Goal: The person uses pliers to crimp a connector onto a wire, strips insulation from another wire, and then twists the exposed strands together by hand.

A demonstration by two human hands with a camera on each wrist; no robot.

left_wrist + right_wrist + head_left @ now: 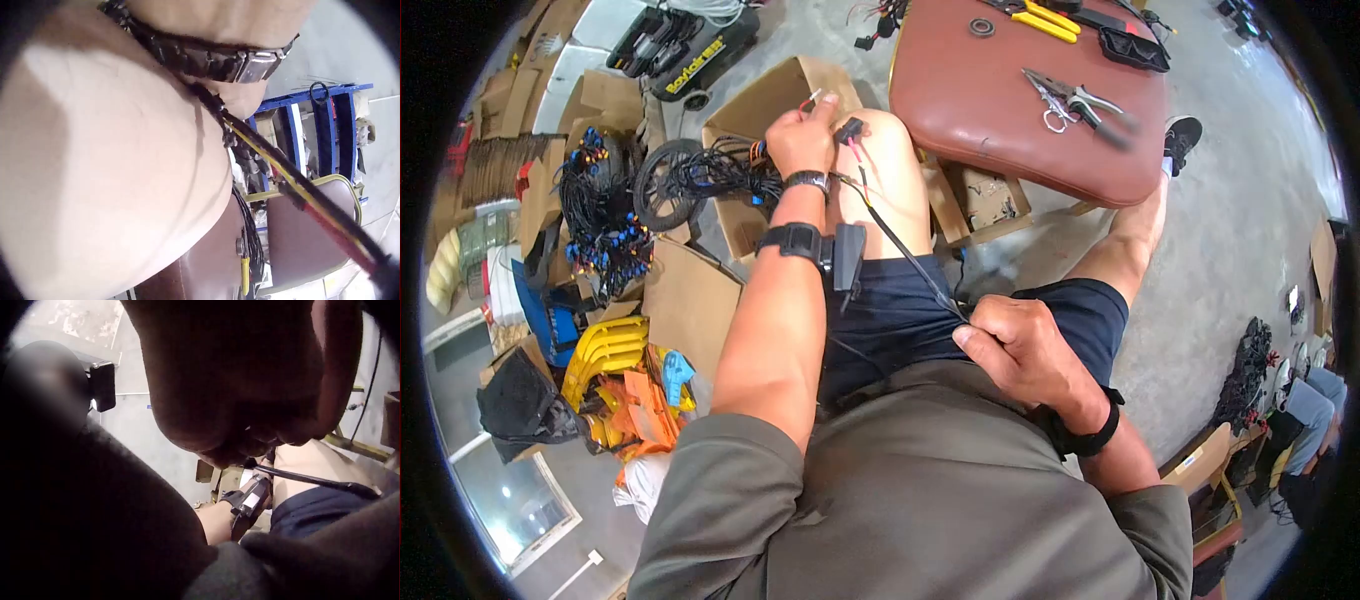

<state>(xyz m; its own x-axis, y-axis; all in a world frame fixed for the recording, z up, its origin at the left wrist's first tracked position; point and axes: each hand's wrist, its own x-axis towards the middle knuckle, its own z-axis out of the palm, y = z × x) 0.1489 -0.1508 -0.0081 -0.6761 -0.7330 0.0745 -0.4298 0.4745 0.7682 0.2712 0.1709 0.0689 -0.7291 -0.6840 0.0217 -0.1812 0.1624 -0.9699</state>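
Note:
A black-sleeved wire harness with red and yellow wires runs across the bare thigh between the two hands. My right hand grips its sleeved end near the lap, thumb lying along it. Over the knee, my left hand has its fingers curled, with a short red and white wire end showing at the fingertips. Beside this hand, a black connector on pinkish-red wires lies over the knee. The left wrist view shows the harness's yellow wire passing close under the watch; that hand's fingers are hidden there.
A maroon padded seat in front carries yellow-handled pliers, grey pliers and a black tray. Left of the knee stand a cardboard box and a coiled black cable bundle. More harnesses hang farther left.

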